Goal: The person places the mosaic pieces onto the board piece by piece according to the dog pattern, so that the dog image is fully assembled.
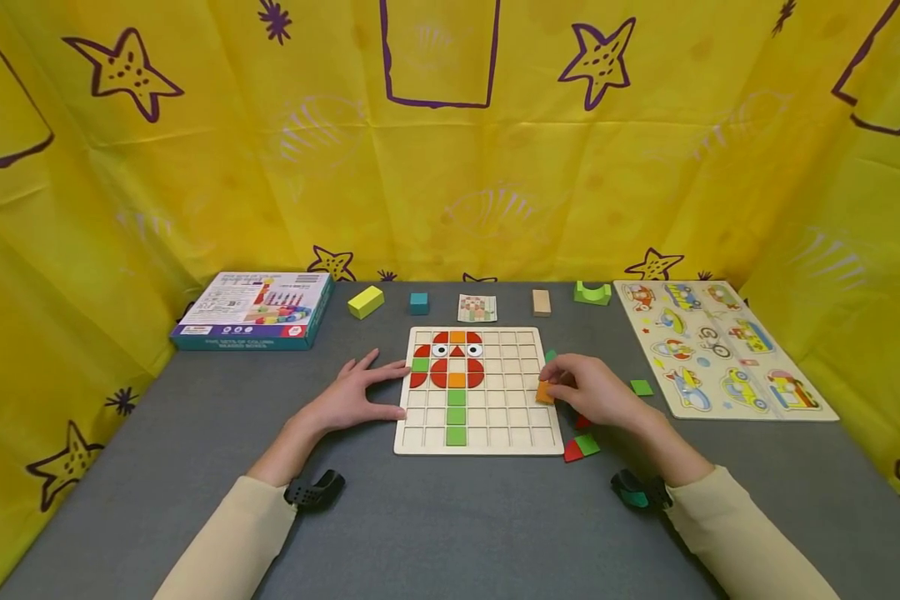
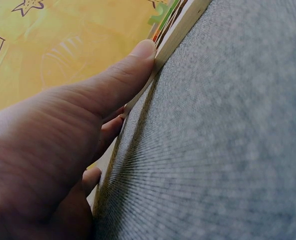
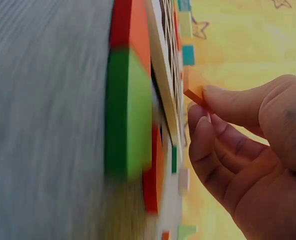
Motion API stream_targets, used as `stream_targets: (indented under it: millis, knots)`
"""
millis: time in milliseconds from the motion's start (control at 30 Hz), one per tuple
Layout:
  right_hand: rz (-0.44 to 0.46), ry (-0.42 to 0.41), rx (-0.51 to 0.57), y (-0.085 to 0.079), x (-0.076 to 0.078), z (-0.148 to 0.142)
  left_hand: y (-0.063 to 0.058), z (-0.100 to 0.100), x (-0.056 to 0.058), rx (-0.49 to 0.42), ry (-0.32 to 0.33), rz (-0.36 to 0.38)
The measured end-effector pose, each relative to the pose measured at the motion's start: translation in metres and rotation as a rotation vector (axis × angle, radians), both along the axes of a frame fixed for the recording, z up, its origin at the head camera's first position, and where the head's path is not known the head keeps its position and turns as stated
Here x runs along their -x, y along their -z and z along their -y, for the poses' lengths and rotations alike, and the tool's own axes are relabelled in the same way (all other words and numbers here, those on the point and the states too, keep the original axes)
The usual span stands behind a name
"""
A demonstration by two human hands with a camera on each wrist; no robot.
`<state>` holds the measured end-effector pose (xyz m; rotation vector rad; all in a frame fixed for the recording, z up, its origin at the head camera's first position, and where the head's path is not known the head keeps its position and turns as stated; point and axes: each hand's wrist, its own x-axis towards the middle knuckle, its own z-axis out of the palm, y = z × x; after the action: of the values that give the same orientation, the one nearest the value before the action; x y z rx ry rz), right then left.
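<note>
A wooden grid board (image 1: 510, 417) lies flat on the grey table, with red, white, orange and green tiles (image 1: 457, 416) set in its left half. My left hand (image 1: 348, 396) touches the board's left edge with thumb and extended fingers; the left wrist view shows the thumb (image 2: 122, 75) against the board's side. Over the board's right edge, my right hand (image 1: 596, 390) pinches an orange square tile (image 3: 194, 90) between thumb and fingertips. Loose green and red tiles (image 1: 587, 444) lie just beside the board, partly under that hand.
Along the back stand a flat box (image 1: 251, 312), a yellow block (image 1: 366, 302), a blue cube (image 1: 418, 303), a pattern card (image 1: 477, 308), a pale wooden block (image 1: 542, 302) and a green arched block (image 1: 592, 292). A picture puzzle board (image 1: 720, 350) lies right, near a green tile (image 1: 641, 387).
</note>
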<state>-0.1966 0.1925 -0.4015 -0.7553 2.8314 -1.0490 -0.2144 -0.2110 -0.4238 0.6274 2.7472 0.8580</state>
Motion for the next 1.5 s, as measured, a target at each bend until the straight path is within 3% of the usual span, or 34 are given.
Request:
stream_targets:
  millis: [400,733,1200,1500]
  knots:
    - [0.027,-0.1,0.001,-0.001,0.008,0.053,0.0,-0.002,0.0,-0.004,0.007,-0.005]
    - [0.05,-0.125,-0.026,-0.001,0.018,0.084,0.002,-0.002,0.001,0.004,0.002,0.0]
    - [0.005,-0.195,-0.08,0.001,0.017,0.088,0.0,-0.002,0.0,0.002,-0.008,0.003]
    - [0.067,-0.194,-0.068,-0.004,0.016,0.08,0.0,-0.001,0.0,0.003,-0.013,0.009]
